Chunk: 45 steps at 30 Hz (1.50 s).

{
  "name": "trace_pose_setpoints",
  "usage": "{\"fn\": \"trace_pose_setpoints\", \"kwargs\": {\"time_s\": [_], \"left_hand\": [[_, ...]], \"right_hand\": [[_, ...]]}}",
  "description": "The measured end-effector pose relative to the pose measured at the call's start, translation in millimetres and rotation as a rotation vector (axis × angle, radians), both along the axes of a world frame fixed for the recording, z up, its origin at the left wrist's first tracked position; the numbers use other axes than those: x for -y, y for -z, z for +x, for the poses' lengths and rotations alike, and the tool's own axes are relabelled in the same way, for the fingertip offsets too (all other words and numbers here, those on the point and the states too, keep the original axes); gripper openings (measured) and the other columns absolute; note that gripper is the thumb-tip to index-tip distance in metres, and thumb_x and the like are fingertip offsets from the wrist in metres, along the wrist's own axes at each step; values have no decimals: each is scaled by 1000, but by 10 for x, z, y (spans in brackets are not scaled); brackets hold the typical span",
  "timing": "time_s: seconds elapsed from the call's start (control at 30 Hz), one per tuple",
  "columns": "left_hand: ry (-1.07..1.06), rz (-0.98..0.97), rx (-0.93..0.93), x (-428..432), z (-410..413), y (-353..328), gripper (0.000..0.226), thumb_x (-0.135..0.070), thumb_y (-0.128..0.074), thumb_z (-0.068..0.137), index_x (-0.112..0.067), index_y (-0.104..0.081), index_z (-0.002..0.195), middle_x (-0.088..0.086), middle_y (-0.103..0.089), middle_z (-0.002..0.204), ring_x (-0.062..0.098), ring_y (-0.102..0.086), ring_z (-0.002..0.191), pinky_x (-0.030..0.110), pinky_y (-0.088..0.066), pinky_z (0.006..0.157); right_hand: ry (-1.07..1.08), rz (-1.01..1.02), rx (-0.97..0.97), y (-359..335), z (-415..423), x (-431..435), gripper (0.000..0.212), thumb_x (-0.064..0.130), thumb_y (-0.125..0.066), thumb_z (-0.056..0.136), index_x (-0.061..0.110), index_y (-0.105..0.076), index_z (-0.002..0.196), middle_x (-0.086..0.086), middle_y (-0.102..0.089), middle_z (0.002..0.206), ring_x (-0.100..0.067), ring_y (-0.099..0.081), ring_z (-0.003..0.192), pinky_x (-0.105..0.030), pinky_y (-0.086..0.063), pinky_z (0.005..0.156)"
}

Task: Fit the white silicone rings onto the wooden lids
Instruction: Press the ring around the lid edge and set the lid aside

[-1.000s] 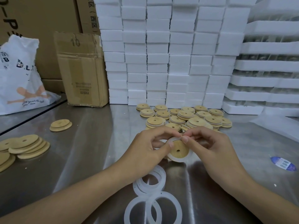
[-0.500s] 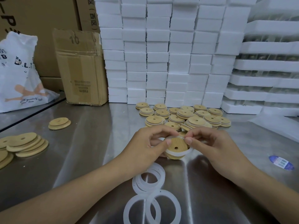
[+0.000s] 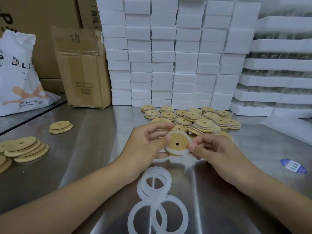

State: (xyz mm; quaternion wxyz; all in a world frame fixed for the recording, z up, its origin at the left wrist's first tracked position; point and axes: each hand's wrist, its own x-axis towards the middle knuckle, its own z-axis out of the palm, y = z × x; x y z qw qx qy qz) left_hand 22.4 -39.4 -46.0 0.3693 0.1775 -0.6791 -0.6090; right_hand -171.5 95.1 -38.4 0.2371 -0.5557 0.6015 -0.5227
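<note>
While your left hand (image 3: pixel 148 142) pinches the round wooden lid (image 3: pixel 177 142) at nine o'clock, your right hand (image 3: pixel 214 149) pinches its white silicone ring (image 3: pixel 184 152) at three o'clock, above the steel table (image 3: pixel 94 149).

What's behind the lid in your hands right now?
A pile of wooden lids on the table, with stacked white foam blocks beyond. The held lid, left hand and right hand cover the pile's near edge.
</note>
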Motion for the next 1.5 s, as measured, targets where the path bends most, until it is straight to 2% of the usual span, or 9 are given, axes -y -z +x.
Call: {"fn": "trace_pose_setpoints", "kwargs": {"time_s": [0.17,0.3,0.43,0.53,0.63,0.8,1.0,1.3,1.5], "left_hand": [[-11,132,-38,-8,-9,-45,29,-4,-69,102,-23,-79,122,4,-82,117,23,-80,107,39,-68,75],[-8,206,-75,-5,-1,-53,28,-4,-69,102,-21,-79,121,7,-82,118,23,-79,110,41,-68,78],[13,177,-60,-20,8,-66,28,-6,-70,102,-21,-77,124,6,-81,119,24,-79,110,41,-67,80],[46,114,-49,-28,14,-97,30,-4,-69,102,-17,-73,129,7,-81,119,27,-79,110,41,-67,83],[68,55,-42,-77,-4,-104,30,-2,-69,102,-15,-70,129,6,-82,118,27,-80,106,32,-65,79],[-30,49,-79,-122,-42,-88,24,-9,-78,95,-8,-73,118,9,-82,109,25,-80,100,35,-66,84],[-130,68,-38,-95,-36,-59,18,-14,-86,88,-5,-76,100,6,-80,90,16,-77,87,39,-68,83],[-100,100,66,-71,-26,-37,20,-25,-85,89,-9,-83,100,10,-84,98,21,-81,98,30,-66,84],[-82,120,102,-54,-11,-71,14,-20,-81,94,-7,-81,101,9,-84,101,20,-81,101,33,-62,87]], "right_hand": [[-22,73,64,-13,-13,14,16,21,-74,96,7,-76,89,-7,-67,73,-4,-61,66,-8,-46,66],[-1,68,89,-44,39,15,15,23,-75,95,13,-78,85,0,-70,69,0,-58,59,-4,-40,57],[58,39,98,-37,75,-2,13,25,-80,89,15,-78,83,-2,-72,71,-4,-61,65,-6,-43,59],[79,25,157,-36,98,-10,13,14,-83,88,13,-75,99,-3,-75,81,-9,-66,73,-11,-49,64],[12,50,154,-78,135,-35,19,14,-77,93,19,-77,111,-6,-81,94,-14,-75,83,-9,-49,68],[21,-69,145,-71,175,-43,16,12,-77,92,13,-81,107,-3,-83,93,-10,-76,82,-9,-51,68],[56,-135,155,-35,197,-16,16,10,-78,91,16,-82,105,-3,-83,93,-14,-77,85,-14,-54,75],[74,-158,190,-26,181,-19,13,15,-79,90,21,-84,100,-1,-83,91,-9,-77,81,-9,-52,69],[74,-137,166,-13,163,-15,15,14,-79,92,21,-83,104,0,-83,95,-13,-79,89,-12,-54,75]]}}
